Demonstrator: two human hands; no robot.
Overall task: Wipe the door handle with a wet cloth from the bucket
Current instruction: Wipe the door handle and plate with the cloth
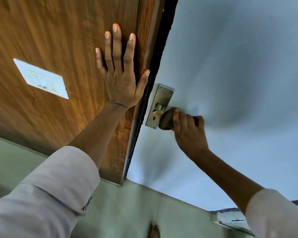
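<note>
The left hand [120,79] lies flat with fingers spread on the brown wooden panel [58,40], beside the black door edge [155,66]. The right hand [187,131] has its grip closed around a dark cloth [167,120] wrapped over the door handle [157,114], which juts from a metal plate [159,102] near the left edge of the pale blue door [230,66]. A white switch plate [41,79] sits on the panel.

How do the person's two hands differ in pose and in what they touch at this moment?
The left hand lies flat with fingers spread; the right hand is curled into a grip. The left hand is empty and presses the brown wood panel; the right hand holds a dark cloth around the door handle on the grey door. The left hand sits higher in the picture. Both are bare, with light sleeves pushed back.
</note>
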